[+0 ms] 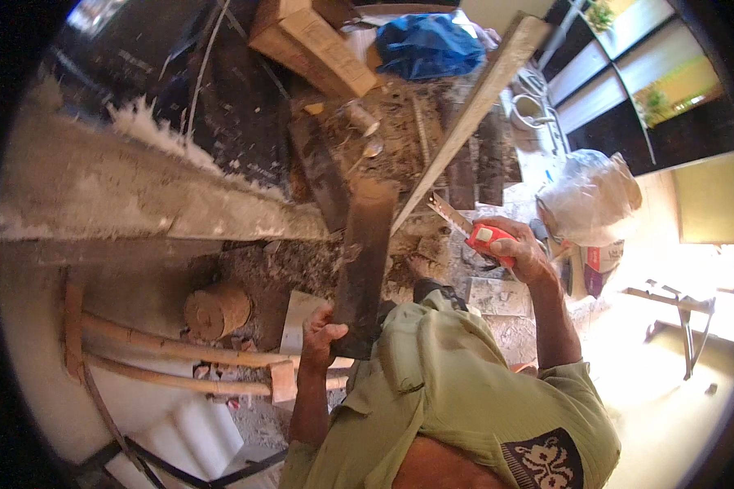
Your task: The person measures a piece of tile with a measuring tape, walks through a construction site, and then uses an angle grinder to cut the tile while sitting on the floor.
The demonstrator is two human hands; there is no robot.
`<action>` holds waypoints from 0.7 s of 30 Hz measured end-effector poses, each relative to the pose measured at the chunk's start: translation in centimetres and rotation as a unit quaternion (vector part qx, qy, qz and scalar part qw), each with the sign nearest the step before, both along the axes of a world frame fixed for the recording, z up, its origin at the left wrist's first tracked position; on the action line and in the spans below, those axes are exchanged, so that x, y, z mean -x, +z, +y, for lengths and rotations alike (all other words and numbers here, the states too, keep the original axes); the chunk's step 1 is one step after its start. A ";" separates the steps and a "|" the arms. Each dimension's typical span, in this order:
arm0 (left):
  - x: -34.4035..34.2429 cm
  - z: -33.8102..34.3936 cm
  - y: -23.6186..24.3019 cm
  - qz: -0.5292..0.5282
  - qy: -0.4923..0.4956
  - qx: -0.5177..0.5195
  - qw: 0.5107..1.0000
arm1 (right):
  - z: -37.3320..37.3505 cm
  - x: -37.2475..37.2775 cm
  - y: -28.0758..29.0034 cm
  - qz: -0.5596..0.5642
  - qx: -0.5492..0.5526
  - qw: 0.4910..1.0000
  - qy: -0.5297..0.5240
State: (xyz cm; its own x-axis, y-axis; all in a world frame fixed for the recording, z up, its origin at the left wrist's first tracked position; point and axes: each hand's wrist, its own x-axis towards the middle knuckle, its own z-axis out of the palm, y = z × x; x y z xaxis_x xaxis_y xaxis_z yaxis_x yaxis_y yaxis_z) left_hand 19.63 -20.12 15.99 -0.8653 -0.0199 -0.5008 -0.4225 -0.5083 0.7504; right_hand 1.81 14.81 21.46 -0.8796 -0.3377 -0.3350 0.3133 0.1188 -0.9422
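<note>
Over the sawdust-strewn floor [302, 261] | left hand [324, 332], fingers wrapped round the dark plank's [365, 261] near end, long axis running away | right hand [518, 248] grips red-handled saw [485, 238], blade angled toward plank, just beside it.

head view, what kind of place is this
Probably a rough carpentry work area: the left hand holds a dark plank, the right hand a red tape measure, with sawdust and timber offcuts around.
</note>
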 end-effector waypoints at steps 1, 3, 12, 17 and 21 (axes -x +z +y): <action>-0.1 -0.1 -0.3 0.002 0.012 -0.007 1.000 | 0.8 0.1 0.1 0.005 -0.003 1.000 -0.009; 0.2 0.4 -0.1 0.010 0.018 -0.008 1.000 | 2.2 0.5 0.3 -0.008 -0.064 0.996 -0.060; 3.1 3.8 2.2 0.008 0.075 0.012 0.997 | 4.9 12.8 -8.8 0.048 -0.135 0.972 -0.188; 1.7 4.0 1.6 -0.025 0.118 0.073 0.990 | -1.1 17.9 -10.4 0.102 -0.310 0.939 -0.108; 3.7 6.7 2.9 0.018 0.137 0.077 0.987 | -1.6 21.3 -16.0 0.240 -0.404 0.877 -0.098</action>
